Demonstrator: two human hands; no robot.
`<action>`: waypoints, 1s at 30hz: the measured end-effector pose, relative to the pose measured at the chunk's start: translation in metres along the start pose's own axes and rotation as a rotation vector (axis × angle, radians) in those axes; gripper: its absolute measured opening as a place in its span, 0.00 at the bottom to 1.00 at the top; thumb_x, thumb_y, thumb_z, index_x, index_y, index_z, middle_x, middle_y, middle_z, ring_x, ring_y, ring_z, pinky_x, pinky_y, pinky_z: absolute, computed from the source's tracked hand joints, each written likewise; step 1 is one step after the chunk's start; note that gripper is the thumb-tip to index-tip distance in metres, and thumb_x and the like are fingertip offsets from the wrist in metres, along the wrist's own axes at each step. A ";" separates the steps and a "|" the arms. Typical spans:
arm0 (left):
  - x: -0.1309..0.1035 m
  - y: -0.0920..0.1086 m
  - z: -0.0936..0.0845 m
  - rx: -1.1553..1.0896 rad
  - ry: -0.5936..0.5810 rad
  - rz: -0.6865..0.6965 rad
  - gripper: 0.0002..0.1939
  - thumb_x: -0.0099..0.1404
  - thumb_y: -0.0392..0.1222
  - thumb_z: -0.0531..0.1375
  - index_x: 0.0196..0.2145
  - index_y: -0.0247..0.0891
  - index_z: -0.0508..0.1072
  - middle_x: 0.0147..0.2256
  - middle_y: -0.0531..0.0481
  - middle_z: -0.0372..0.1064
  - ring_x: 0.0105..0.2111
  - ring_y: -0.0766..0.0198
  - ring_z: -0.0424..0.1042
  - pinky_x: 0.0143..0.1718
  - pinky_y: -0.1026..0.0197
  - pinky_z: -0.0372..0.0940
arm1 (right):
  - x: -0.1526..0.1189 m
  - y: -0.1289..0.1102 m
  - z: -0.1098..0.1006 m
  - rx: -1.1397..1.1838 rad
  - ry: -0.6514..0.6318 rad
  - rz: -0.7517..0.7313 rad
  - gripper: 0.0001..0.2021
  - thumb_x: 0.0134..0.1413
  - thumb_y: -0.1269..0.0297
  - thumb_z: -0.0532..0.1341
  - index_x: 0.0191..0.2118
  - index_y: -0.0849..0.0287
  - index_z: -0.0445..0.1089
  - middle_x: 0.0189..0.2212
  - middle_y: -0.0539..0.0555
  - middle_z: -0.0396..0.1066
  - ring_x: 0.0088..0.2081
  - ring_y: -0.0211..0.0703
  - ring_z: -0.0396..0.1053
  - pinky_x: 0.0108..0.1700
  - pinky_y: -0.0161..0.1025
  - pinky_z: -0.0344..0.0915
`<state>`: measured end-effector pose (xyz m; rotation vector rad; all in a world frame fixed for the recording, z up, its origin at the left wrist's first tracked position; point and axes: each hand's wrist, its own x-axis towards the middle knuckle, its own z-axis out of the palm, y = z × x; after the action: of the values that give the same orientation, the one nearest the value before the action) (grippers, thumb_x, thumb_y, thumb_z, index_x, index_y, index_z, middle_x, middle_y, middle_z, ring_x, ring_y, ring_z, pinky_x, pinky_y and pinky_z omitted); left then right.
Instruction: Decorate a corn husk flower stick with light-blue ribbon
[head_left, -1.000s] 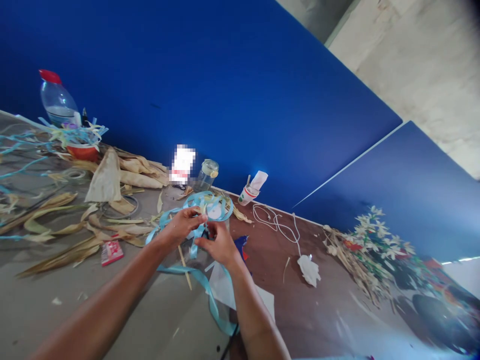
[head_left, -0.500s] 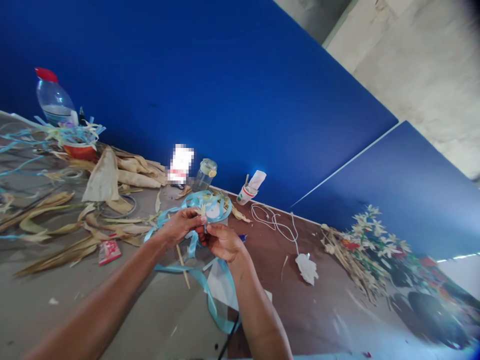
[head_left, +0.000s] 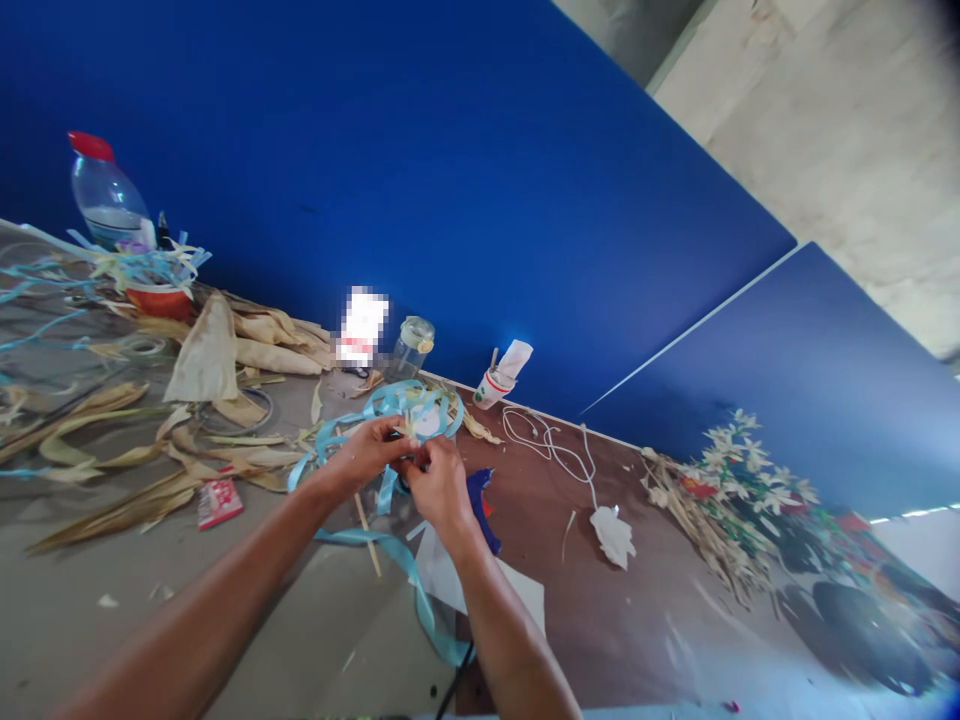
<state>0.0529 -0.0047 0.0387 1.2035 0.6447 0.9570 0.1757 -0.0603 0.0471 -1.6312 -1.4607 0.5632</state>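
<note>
Two-handed, in front of jar (head_left: 412,348): with left hand (head_left: 367,452), pinches husk (head_left: 407,427), small, pale yellow, blurred in detail; with right hand (head_left: 441,485), holds fingers together just beside, cannot tell on what. Has glossy, looped blue ribbon (head_left: 387,488) around.

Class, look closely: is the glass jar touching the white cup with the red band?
Apart. The head view shows the jar left of the cup, with the blue panel visible in the gap between them.
</note>
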 end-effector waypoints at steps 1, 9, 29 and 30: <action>0.000 0.000 -0.001 -0.002 0.005 0.007 0.08 0.46 0.43 0.66 0.21 0.39 0.71 0.20 0.55 0.65 0.22 0.66 0.62 0.24 0.65 0.57 | -0.002 0.000 -0.003 0.018 -0.040 -0.012 0.09 0.34 0.62 0.70 0.22 0.57 0.70 0.27 0.50 0.64 0.33 0.41 0.60 0.41 0.39 0.58; 0.001 -0.005 -0.011 -0.099 -0.003 0.002 0.13 0.48 0.46 0.67 0.22 0.35 0.69 0.20 0.57 0.59 0.20 0.72 0.56 0.22 0.67 0.53 | -0.001 0.025 -0.031 0.784 -0.230 0.354 0.19 0.43 0.50 0.65 0.35 0.61 0.75 0.31 0.55 0.72 0.33 0.42 0.66 0.36 0.37 0.62; 0.001 -0.003 -0.002 -0.044 0.006 0.027 0.10 0.44 0.42 0.68 0.20 0.37 0.70 0.20 0.57 0.63 0.21 0.70 0.59 0.25 0.67 0.56 | 0.000 0.010 0.000 0.207 -0.030 0.149 0.09 0.39 0.66 0.64 0.16 0.56 0.66 0.19 0.47 0.62 0.26 0.38 0.60 0.33 0.37 0.55; 0.001 -0.002 -0.001 -0.030 0.011 0.024 0.10 0.44 0.42 0.68 0.20 0.37 0.70 0.20 0.57 0.63 0.22 0.69 0.60 0.26 0.66 0.57 | -0.001 0.009 0.001 0.122 0.014 0.103 0.10 0.40 0.67 0.64 0.16 0.56 0.65 0.20 0.48 0.63 0.28 0.40 0.61 0.35 0.38 0.55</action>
<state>0.0527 -0.0037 0.0369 1.1824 0.6237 0.9909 0.1802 -0.0606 0.0392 -1.6177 -1.3117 0.6839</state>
